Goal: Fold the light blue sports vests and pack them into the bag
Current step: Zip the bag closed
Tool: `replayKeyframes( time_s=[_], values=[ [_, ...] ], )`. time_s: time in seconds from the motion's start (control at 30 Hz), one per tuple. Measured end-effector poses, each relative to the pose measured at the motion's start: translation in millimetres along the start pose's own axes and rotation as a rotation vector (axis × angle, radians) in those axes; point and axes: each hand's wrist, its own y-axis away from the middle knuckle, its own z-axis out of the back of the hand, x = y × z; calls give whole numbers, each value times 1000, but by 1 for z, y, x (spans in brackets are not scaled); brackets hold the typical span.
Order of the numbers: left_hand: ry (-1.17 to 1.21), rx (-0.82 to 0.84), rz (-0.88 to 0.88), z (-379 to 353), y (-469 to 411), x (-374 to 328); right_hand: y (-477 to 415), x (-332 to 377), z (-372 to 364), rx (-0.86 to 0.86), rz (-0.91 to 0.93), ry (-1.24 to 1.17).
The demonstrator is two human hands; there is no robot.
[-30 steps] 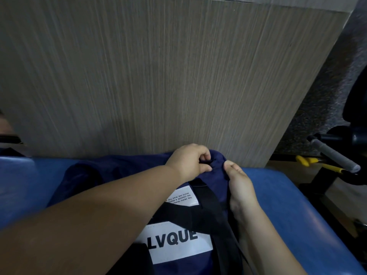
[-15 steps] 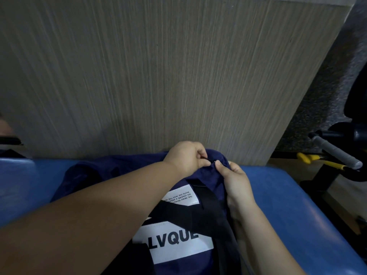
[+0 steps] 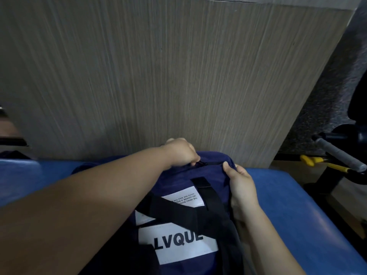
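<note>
Hands are drawn wider apart now: black zip pull point(image 3: 201, 163) is pinched by left hand point(image 3: 181, 153), navy fabric bag point(image 3: 210, 172) gripped at its end by right hand point(image 3: 241, 185), on blue padded bench point(image 3: 297, 205) against wood-grain panel point(image 3: 158, 76); white label point(image 3: 184, 250) shows "LVQU".

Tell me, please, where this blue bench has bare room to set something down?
The widest bare patch of the blue bench lies right of the right hand, out to the bench's right edge. A smaller strip shows far left, below the wooden panel. The middle is crowded: the bag fills it, left hand pinching its zipper pull, right hand gripping its top.
</note>
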Motion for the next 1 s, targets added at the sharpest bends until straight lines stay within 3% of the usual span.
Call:
replayKeyframes(
  time_s=[0.57,0.8,1.0],
  values=[
    [51,65,29,51,38,83,-12,-14,3,-47,-16,104],
    [-163,13,101,45,50,83,-12,-13,7,-72,-6,180],
    [-277,-75,206,43,73,77,-9,-5,20,-15,41,440]
  ],
)
